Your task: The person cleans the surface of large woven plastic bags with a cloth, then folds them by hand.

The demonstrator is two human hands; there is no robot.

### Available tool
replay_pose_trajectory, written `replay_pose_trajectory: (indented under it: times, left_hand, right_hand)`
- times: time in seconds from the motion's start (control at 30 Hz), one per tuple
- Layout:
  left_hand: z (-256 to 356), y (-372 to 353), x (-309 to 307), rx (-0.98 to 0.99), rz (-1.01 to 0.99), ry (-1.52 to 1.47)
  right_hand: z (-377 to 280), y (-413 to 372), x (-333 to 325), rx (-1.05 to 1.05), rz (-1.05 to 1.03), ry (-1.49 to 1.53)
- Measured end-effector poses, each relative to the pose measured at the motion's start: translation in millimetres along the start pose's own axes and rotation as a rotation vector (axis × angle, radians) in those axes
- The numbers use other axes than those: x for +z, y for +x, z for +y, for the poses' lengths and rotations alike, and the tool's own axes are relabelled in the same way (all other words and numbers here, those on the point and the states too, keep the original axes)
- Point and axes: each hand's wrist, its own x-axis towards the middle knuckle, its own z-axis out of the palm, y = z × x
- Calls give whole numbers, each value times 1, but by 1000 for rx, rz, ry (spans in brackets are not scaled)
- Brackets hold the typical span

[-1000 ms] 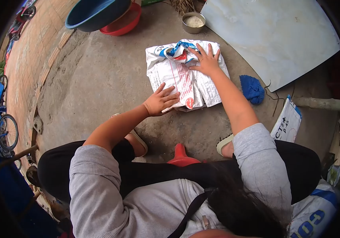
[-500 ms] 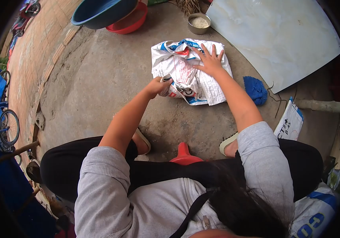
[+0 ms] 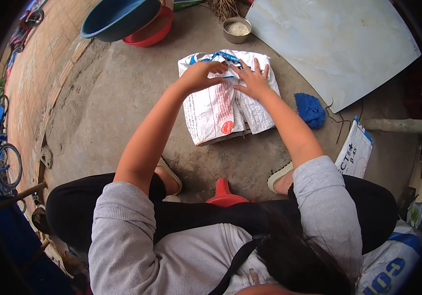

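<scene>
A white printed sack with blue and red markings lies folded on the concrete floor in front of me. Something grey-brown shows under its near edge. My right hand rests on the sack's upper right part, fingers spread. Over the upper left part is my left hand, its thumb and fingers apart with nothing seen between them. To the right of the sack lies a crumpled blue cloth.
Blue and red basins stand at the upper left. A metal bowl of pale grains sits beyond the sack, beside a large pale board. A marked white packet and a wooden pole are at the right.
My left hand has let go of the sack's near left edge and moved up over it. The left side of the sack now lies flatter, extending nearer to me.
</scene>
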Motion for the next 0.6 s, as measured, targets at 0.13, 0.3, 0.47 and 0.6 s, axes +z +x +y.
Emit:
replay_pose_trajectory:
  times: [0.13,0.3,0.47,0.6]
  left_hand:
    - [13,31,19,162,439,331]
    - [-27,38,105,-265,76,653]
    - [-18,45,112,-362,-31,680]
    - [-18,46,117,-372,-29,706]
  right_hand:
    - [-4,-2,-4,17,-39,-55]
    - [3,-5,5,-8,-49,53]
    - [28,-25,-20,-154,-143,114]
    - [51,-79,-72,-624,-317,39]
